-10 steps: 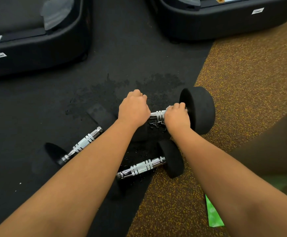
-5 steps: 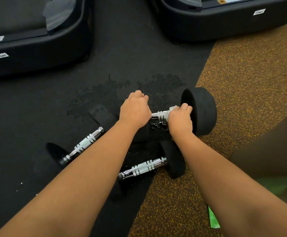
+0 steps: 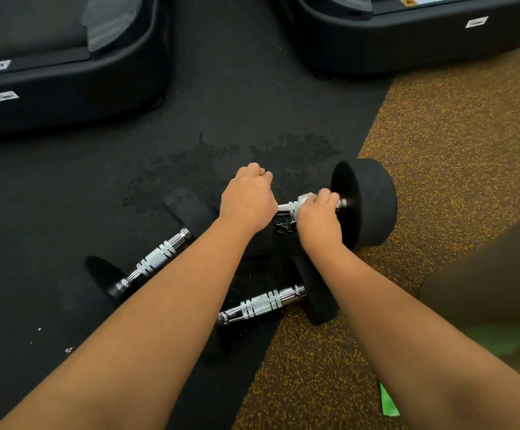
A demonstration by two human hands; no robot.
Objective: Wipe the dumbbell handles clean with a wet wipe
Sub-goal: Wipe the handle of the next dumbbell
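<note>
Three dumbbells with black ends and chrome knurled handles lie on the floor. The far dumbbell (image 3: 365, 200) has my left hand (image 3: 247, 200) closed around the left part of its handle. My right hand (image 3: 319, 217) presses a white wet wipe (image 3: 303, 200) around the right part of that handle, close to the black end. A second dumbbell (image 3: 156, 259) lies to the left, a third dumbbell (image 3: 261, 304) lies nearer me; neither is touched. My forearms hide parts of both.
Two black machine bases (image 3: 66, 88) (image 3: 407, 41) stand at the back. A dark wet patch (image 3: 209, 162) marks the black mat. Brown speckled flooring (image 3: 454, 135) lies right. A green packet edge (image 3: 389, 405) lies by my right arm.
My right hand with the wipe has slid along the handle toward the black end on the right. My left hand has kept its grip in place.
</note>
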